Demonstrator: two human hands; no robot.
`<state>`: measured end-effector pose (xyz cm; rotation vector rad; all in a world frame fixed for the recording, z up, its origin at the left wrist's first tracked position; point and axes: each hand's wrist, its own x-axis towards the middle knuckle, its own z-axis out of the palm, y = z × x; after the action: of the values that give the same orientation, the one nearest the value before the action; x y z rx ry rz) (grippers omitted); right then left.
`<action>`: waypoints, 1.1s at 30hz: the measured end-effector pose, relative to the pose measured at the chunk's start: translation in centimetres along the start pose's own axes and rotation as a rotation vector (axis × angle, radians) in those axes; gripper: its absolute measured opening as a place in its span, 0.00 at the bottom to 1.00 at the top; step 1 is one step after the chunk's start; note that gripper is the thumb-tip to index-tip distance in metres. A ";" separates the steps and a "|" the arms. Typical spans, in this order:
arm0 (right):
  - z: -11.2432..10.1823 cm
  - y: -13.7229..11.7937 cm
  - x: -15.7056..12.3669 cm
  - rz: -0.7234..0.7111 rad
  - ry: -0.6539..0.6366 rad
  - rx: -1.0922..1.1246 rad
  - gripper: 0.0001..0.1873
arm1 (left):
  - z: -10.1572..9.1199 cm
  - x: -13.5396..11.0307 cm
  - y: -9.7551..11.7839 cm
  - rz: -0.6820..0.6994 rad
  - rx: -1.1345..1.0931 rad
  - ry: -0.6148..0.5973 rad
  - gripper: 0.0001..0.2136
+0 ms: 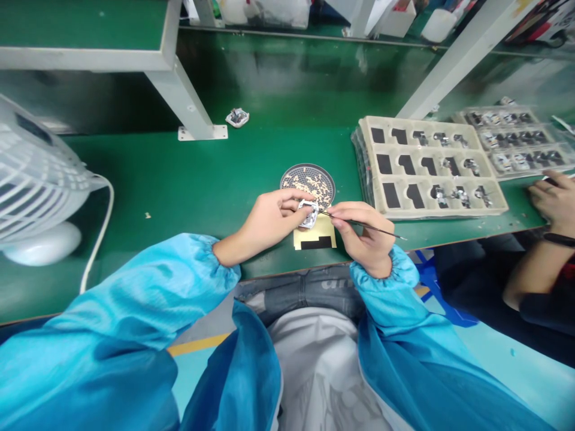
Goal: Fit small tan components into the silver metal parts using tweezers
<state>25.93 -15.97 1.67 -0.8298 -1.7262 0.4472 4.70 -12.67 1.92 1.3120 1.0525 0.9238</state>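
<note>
My left hand [281, 216] is closed on a small white part [308, 214] with grey metal inside, held upright between thumb and fingers. In my right hand [366, 235] is a thin dark pick-like tool [375, 228], pinched like a pen, its tip at the right side of the white part. Whether the tip touches it I cannot tell. Just behind the hands sits a round dark dish [284, 175] holding many tiny tan pieces [309, 179]. Beneath the hands lies a yellow sheet [297, 240] with black strips [315, 243] on it.
Right of my hands stands a cream compartment tray [431, 214] with metal parts in some pockets. Beyond it are more filled trays [521, 137] and a co-worker's hand [554, 197]. A white fan [40, 173] stands left. Another white part [237, 117] lies near a shelf leg [191, 108].
</note>
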 end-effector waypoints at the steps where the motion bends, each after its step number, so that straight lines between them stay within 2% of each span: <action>1: 0.0 0.0 0.0 -0.006 -0.014 -0.011 0.10 | 0.0 0.0 0.0 0.003 0.001 0.001 0.15; 5: -0.1 0.1 0.0 -0.036 -0.005 -0.042 0.10 | -0.1 0.0 0.2 0.007 0.000 -0.010 0.16; 11: 0.1 0.4 -0.1 -0.046 0.045 0.046 0.12 | 0.0 -0.2 1.1 -0.001 -0.026 0.015 0.18; 15: 0.1 0.2 -0.1 0.013 0.030 0.070 0.11 | 0.0 -0.4 1.4 0.028 -0.005 0.045 0.17; 22: -0.3 0.4 -0.1 0.192 -0.013 0.337 0.06 | -0.5 -0.1 1.7 0.107 -0.026 0.109 0.18; 26: -0.4 0.1 -0.4 0.219 0.007 0.386 0.04 | -0.7 0.0 2.2 0.094 0.000 0.124 0.17; 28: -1.3 -0.4 -0.2 0.218 0.041 0.407 0.03 | -0.9 0.0 2.3 0.087 -0.005 0.127 0.17; 30: -3.4 -0.6 0.7 0.233 0.094 0.370 0.10 | -1.0 0.2 2.0 0.083 -0.048 0.106 0.18; 33: -9.1 0.7 3.7 0.269 0.257 0.093 0.14 | -0.9 0.6 1.4 0.066 -0.137 0.088 0.23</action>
<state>34.16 -13.85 6.57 -1.0104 -1.3543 0.5697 4.02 -11.78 3.31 1.2077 0.9991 1.0928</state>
